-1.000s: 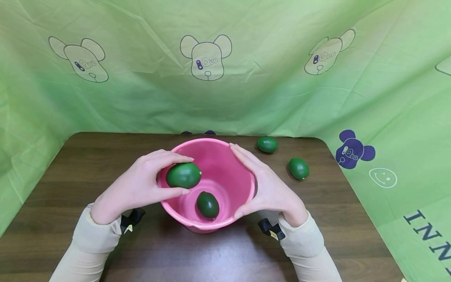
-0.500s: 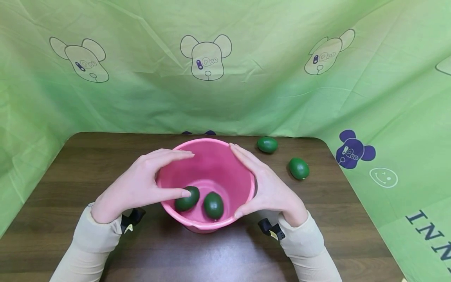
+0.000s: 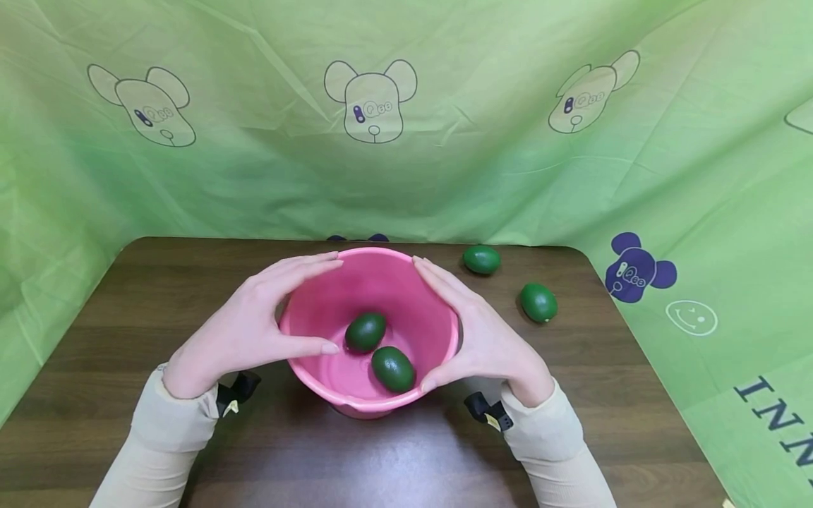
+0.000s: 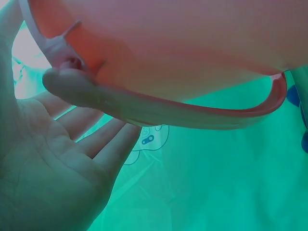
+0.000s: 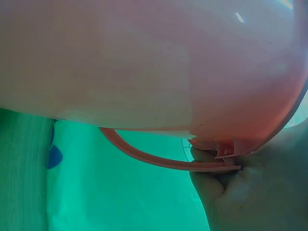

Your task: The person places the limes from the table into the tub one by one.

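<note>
A pink bucket [image 3: 356,405] stands on the table between the hands. Inside it lie two green limes, one farther back [image 3: 365,332] and one nearer the front [image 3: 393,370]. My left hand [image 3: 260,317] is spread at the bucket's left rim, its thumb over the opening and its fingers nearly straight, with no lime between them. In the left wrist view its palm shows beside the bucket's handle [image 4: 163,113]. My right hand [image 3: 483,331] holds the right side, thumb and fingers along the rim; in the right wrist view, fingers show behind the handle's joint [image 5: 226,156].
Two more limes lie on the brown wooden table [image 3: 356,466] to the right of the bucket, one at the back edge [image 3: 481,259] and one [image 3: 538,303] farther right. A green printed cloth [image 3: 444,155] hangs behind the table and along its sides.
My left hand has let go of a lime, which dropped into the bucket and rolled right and back. The other lime shifted right. My left fingers moved up to the rim; the right hand stayed put.
</note>
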The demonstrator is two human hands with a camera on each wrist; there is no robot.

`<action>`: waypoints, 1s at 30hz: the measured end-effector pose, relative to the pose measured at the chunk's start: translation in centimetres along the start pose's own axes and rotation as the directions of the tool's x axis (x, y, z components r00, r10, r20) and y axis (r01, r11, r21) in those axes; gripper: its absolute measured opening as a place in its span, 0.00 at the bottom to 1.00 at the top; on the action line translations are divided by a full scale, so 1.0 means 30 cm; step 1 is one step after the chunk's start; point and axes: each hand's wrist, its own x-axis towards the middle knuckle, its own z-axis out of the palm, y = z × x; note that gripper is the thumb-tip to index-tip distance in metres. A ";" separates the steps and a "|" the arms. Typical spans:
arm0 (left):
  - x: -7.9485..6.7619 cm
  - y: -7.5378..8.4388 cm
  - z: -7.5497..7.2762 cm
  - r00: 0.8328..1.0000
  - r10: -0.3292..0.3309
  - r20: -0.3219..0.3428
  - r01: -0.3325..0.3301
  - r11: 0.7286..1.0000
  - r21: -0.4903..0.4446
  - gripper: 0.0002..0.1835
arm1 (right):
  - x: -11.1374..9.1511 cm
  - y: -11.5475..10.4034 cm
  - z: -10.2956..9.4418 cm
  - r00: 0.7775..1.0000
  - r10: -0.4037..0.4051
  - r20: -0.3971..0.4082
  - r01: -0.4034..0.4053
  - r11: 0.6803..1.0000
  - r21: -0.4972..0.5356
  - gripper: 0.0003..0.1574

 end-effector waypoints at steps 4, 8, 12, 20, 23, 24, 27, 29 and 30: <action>-0.001 -0.002 -0.005 1.000 -0.017 0.002 0.017 1.000 0.001 0.52 | 0.000 0.001 -0.001 1.000 -0.002 0.002 0.002 1.000 0.008 0.91; -0.002 -0.004 -0.008 0.999 -0.041 0.011 0.041 0.999 0.001 0.53 | 0.001 0.004 -0.001 1.000 -0.003 0.005 0.002 1.000 0.011 0.91; -0.003 -0.007 -0.008 0.998 -0.067 0.019 0.067 0.998 0.009 0.53 | 0.000 0.006 0.000 1.000 -0.006 0.002 0.006 1.000 0.011 0.92; -0.009 -0.016 -0.004 0.994 -0.104 0.045 0.104 0.995 0.007 0.54 | -0.003 0.005 0.001 1.000 0.005 0.005 -0.005 1.000 0.014 0.91; -0.014 -0.020 -0.001 0.992 -0.117 0.056 0.117 0.993 -0.003 0.56 | -0.004 0.004 0.001 1.000 0.010 0.005 -0.010 1.000 0.013 0.92; -0.016 -0.021 0.000 0.991 -0.121 0.059 0.122 0.993 -0.007 0.56 | -0.004 0.005 0.001 1.000 0.010 0.005 -0.011 1.000 0.014 0.92; -0.021 -0.024 0.003 0.989 -0.133 0.069 0.135 0.991 -0.021 0.57 | -0.004 0.005 0.001 1.000 0.011 0.005 -0.011 1.000 0.013 0.92; -0.024 -0.025 0.006 0.988 -0.134 0.077 0.136 0.990 -0.022 0.58 | -0.004 0.006 0.000 1.000 0.009 0.006 -0.009 1.000 0.016 0.92; -0.025 -0.025 0.008 0.988 -0.133 0.081 0.135 0.991 -0.022 0.59 | -0.003 0.006 0.000 1.000 0.008 0.006 -0.008 1.000 0.018 0.92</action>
